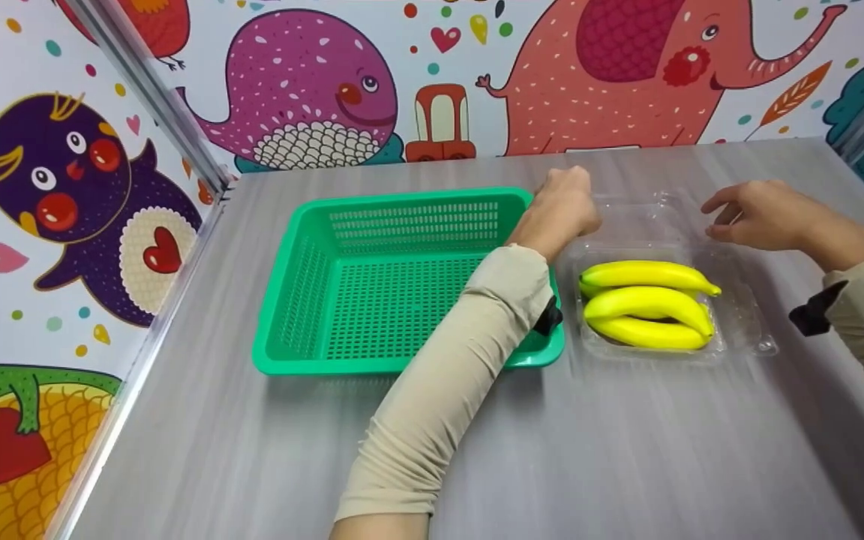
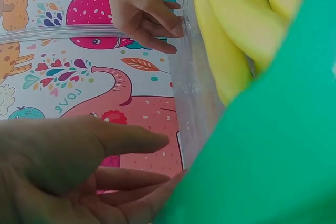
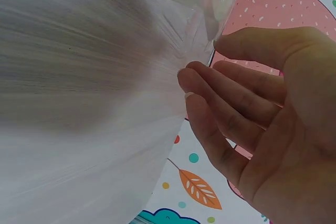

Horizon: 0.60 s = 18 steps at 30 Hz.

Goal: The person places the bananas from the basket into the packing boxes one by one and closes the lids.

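1. Grey wood-grain table lies nearest us, bare in front, with our two sleeved forearms reaching forward over it.
2. Next comes the clear plastic clamshell, standing just right of the green basket and touching or nearly touching its right rim. Three yellow bananas lie side by side in the clamshell's lower tray.
3. Beyond the bananas the clamshell's lid lies folded back, open and flat toward the far wall.
4. Our left hand sits at the lid's left edge, by the basket's far right corner. In the left wrist view its fingers are loosely extended beside the clear plastic; we cannot tell whether they pinch it or only rest against it.
5. Our right hand hovers at the lid's right edge, fingers relaxed and slightly bent. The right wrist view shows the fingertips right at the plastic rim, holding nothing.
6. We judge the step in hand to be the opening of the pack: the lid is already back and the fruit is exposed, untouched.
7. The next move, as we read it, calls for one hand to steady the tray while the other comes down on the bananas and lifts them left into the basket, which holds nothing yet.
8. Farthest off stands the cartoon-animal wall.
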Tool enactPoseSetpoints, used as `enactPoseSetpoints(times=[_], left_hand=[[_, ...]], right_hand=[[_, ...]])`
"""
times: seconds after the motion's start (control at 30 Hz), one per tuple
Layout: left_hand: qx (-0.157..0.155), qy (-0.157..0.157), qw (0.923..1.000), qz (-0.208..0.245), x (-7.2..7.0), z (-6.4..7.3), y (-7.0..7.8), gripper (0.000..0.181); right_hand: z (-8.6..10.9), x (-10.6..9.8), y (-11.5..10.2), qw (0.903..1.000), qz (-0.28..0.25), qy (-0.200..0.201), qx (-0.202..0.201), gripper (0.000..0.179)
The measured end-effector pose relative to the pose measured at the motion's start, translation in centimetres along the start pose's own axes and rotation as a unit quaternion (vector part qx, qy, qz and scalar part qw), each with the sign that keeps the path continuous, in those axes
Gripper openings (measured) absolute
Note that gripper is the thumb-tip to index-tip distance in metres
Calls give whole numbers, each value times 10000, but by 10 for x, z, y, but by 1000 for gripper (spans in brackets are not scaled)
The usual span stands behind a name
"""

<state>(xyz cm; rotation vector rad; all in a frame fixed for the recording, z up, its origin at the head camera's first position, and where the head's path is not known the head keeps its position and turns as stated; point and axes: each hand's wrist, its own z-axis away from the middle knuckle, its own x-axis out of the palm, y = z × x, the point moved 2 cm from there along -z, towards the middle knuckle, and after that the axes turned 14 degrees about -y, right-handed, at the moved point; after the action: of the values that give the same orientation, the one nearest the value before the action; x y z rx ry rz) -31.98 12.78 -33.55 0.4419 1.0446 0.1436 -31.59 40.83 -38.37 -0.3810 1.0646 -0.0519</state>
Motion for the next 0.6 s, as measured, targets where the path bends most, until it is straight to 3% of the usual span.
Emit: enactPoseSetpoints(times=[0.23, 0.6], left_hand=[[-234, -477, 9983, -246, 2, -5, 1, 30], [-403, -686, 9967, -182, -1, 2, 4, 33]], right_hand=[[0, 2, 4, 9994, -352, -21, -12, 49], [1, 1, 8, 9968, -783, -180, 36, 57]])
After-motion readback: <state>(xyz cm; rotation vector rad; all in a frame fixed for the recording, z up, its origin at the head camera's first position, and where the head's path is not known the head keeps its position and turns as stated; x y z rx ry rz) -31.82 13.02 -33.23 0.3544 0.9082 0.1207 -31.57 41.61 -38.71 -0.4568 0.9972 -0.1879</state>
